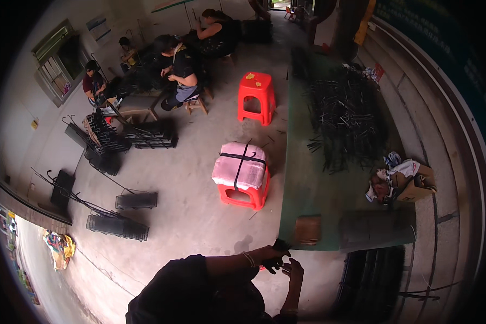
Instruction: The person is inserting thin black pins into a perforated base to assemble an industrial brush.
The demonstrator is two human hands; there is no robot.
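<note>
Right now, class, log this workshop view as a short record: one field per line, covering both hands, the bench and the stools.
Left hand: left hand grips a small dark object, too small to identify.
Right hand: right hand, fingers open, beside the object.
Bench: green table bearing a pile of black rods and a brown pad.
Stools: red stool bare; nearer red stool carries a strapped pink cushion.
Others: seated people working at the far wall.

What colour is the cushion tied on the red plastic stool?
Pink cushion, strapped black, in the head view.
</note>
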